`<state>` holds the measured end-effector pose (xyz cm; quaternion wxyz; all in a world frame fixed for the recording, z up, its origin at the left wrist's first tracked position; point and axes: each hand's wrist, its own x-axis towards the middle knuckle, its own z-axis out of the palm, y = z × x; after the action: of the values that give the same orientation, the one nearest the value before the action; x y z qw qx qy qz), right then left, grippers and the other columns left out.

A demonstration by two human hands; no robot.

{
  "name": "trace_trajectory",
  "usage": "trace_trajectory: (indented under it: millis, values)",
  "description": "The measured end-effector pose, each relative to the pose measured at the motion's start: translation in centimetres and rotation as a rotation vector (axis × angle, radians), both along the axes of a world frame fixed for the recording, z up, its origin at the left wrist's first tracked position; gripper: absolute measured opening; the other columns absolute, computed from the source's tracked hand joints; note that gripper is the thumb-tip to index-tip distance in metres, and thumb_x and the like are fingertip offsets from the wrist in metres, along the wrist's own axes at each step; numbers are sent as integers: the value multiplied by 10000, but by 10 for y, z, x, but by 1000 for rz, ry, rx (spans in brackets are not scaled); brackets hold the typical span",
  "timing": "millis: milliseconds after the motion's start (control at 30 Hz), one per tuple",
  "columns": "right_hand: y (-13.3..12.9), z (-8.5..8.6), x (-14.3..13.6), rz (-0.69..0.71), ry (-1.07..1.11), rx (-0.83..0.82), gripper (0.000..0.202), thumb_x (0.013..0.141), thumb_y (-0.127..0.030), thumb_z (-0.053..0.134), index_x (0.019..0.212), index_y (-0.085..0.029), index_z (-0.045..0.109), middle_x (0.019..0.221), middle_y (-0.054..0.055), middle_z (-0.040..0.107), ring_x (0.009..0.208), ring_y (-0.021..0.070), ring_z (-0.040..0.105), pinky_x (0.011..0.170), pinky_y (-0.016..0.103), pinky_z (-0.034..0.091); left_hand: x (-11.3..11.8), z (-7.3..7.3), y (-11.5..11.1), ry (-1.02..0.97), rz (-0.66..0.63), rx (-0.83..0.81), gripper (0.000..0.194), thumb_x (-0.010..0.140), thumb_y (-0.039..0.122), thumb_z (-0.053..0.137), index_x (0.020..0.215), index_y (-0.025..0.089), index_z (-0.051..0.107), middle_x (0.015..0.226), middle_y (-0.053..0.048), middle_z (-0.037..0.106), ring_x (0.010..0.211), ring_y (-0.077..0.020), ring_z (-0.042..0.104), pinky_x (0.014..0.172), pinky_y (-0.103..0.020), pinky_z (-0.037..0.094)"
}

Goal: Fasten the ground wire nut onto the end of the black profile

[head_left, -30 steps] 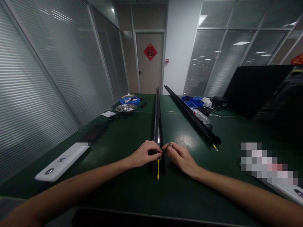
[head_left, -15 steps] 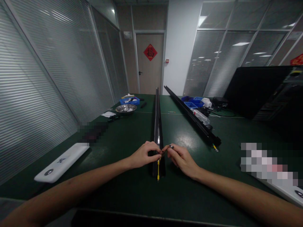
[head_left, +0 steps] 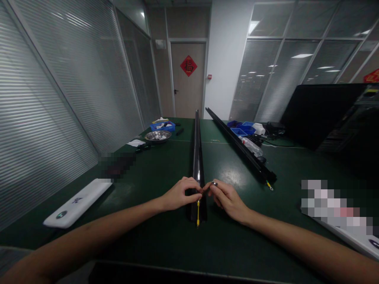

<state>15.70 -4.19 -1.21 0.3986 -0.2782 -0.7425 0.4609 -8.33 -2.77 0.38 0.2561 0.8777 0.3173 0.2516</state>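
Your left hand's (head_left: 177, 194) thumb and index tips nearly meet over the black rail's (head_left: 197, 157) near end, probably for fine control; whether they grip anything is hidden. Beside them, your right hand (head_left: 230, 200) pinches a small metallic piece (head_left: 214, 183), partly covered. Nearer you lies the yellow lead (head_left: 198, 213).
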Motion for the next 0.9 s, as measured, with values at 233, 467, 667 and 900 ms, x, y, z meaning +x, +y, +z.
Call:
trace_trajectory:
  millis: [233,467,667,900]
  values:
    - [-1,3,-1,18,-10,5,421,1074,-505,435,1039,-164,678,848,5,544,559,84,485,493,214,381,-1,2,-2,-7,5,-8,180,975,356,645,998,189,710,1011,-40,705,1011,-209,623,947,-334,384]
    - [0,0,0,35,4,19,377,1083,-463,437,1058,-176,681,869,9,548,562,85,487,494,216,381,-1,2,-2,7,-1,-4,196,977,374,640,983,191,711,1011,-38,709,1008,-212,624,939,-338,387]
    - [-1,2,0,41,8,14,378,1080,-466,442,1043,-170,675,860,5,539,566,86,488,496,215,382,-1,2,-1,15,-5,-13,199,974,380,642,1005,198,715,1025,-39,709,1024,-217,622,950,-343,382]
    - [0,0,0,33,0,10,398,1075,-492,443,1043,-172,678,862,10,550,561,84,483,496,219,389,-2,1,0,-4,-13,-12,214,972,398,650,999,197,718,1019,-41,707,1015,-216,628,957,-346,379]
